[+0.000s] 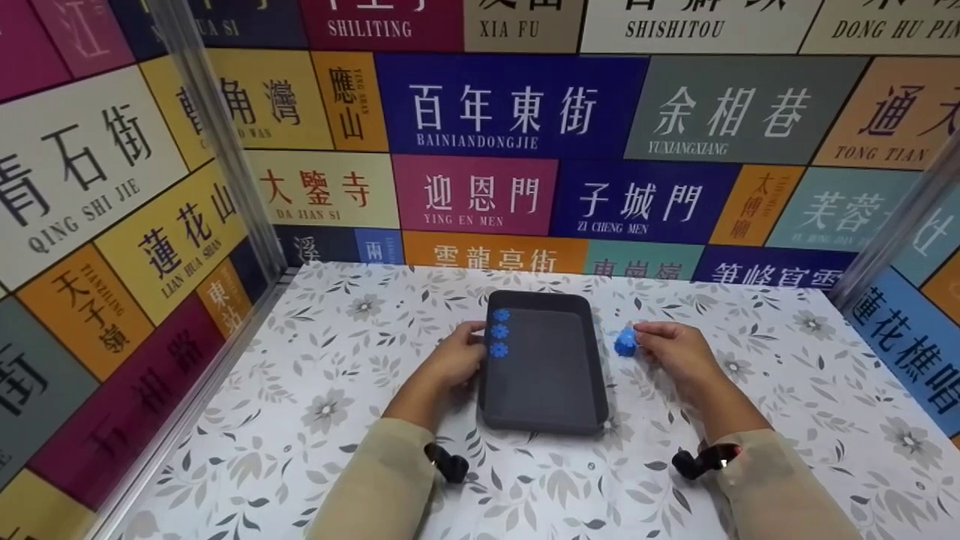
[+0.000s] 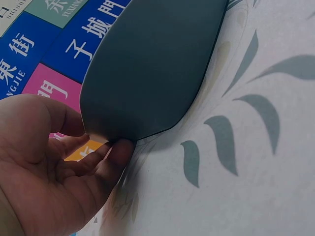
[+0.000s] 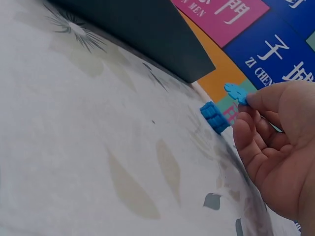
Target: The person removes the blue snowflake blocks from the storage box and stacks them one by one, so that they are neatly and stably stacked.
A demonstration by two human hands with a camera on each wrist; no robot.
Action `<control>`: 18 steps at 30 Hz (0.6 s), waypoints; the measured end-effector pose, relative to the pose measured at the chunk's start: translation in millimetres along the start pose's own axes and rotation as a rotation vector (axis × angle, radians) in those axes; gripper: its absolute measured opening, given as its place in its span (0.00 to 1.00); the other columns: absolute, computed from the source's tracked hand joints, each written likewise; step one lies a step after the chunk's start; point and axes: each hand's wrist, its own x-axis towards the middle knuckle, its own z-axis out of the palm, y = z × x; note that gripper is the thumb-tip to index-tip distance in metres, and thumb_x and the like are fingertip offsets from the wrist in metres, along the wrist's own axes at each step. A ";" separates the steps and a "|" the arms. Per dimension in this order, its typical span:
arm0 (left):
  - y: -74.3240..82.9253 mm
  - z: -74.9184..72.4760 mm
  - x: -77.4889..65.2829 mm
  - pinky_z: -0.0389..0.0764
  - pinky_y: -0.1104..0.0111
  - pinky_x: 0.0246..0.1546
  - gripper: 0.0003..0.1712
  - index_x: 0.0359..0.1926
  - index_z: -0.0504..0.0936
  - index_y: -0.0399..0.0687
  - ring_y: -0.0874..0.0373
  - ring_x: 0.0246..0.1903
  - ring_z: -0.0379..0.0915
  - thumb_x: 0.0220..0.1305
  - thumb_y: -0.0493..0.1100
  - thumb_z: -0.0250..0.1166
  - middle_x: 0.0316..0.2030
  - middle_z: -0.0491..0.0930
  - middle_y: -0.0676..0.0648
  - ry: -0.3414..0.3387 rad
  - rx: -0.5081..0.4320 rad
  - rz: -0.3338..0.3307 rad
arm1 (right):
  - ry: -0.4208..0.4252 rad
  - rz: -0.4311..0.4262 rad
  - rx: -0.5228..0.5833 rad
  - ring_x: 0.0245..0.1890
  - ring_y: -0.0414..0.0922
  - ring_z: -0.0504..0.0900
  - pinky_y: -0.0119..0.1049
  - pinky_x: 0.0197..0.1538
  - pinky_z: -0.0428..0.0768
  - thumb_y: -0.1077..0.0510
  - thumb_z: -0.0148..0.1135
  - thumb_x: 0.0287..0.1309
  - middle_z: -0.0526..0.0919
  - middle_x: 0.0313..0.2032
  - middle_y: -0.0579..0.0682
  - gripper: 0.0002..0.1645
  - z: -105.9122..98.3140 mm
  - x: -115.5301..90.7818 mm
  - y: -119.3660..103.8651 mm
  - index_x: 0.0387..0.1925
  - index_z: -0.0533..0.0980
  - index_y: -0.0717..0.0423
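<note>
A dark grey rectangular tray (image 1: 555,375) lies on the table, with three blue flower-shaped pieces (image 1: 499,331) in a line along its left inner side. My left hand (image 1: 459,356) holds the tray's left edge; the left wrist view shows thumb and fingers of that hand (image 2: 64,162) at the tray wall (image 2: 147,69). To the right of the tray, my right hand (image 1: 679,349) pinches one blue flower-shaped piece (image 3: 235,92) between thumb and fingertips. Just below that piece stands a small stack of similar blue pieces (image 3: 214,118), apart from the tray.
A white cloth with grey leaves and flowers covers the table (image 1: 337,457). Behind it and along both sides rise panels (image 1: 517,105) printed with coloured street-name signs. A metal post (image 1: 225,135) stands at the back left corner.
</note>
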 end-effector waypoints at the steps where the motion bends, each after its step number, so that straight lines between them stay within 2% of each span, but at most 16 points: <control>1: 0.1 0.0 -0.2 0.73 0.69 0.24 0.36 0.79 0.68 0.51 0.54 0.38 0.77 0.70 0.41 0.54 0.68 0.79 0.40 -0.002 -0.005 0.001 | 0.005 -0.002 -0.007 0.37 0.36 0.84 0.29 0.41 0.85 0.52 0.69 0.71 0.88 0.36 0.35 0.25 -0.3 0.7 1.7 0.63 0.82 0.61; 5: 0.2 0.4 -1.0 0.74 0.69 0.27 0.36 0.79 0.68 0.50 0.53 0.40 0.78 0.70 0.40 0.54 0.68 0.78 0.39 -0.002 -0.011 0.014 | 0.012 -0.005 -0.045 0.35 0.35 0.83 0.29 0.40 0.84 0.51 0.68 0.72 0.88 0.36 0.37 0.26 -0.2 3.0 6.2 0.64 0.81 0.63; 11: -0.7 1.6 -0.6 0.78 0.69 0.34 0.36 0.79 0.68 0.46 0.52 0.43 0.79 0.69 0.38 0.53 0.68 0.78 0.37 0.002 -0.027 0.029 | 0.029 0.024 -0.121 0.36 0.35 0.83 0.29 0.40 0.84 0.48 0.67 0.73 0.87 0.39 0.39 0.27 2.3 4.1 5.2 0.65 0.81 0.59; 18: 0.2 1.8 -0.4 0.78 0.68 0.38 0.36 0.78 0.68 0.47 0.50 0.48 0.81 0.69 0.39 0.54 0.68 0.78 0.38 0.012 -0.014 0.022 | 0.046 0.038 -0.150 0.34 0.36 0.82 0.30 0.39 0.84 0.47 0.68 0.72 0.87 0.37 0.39 0.26 3.4 4.6 4.8 0.63 0.82 0.59</control>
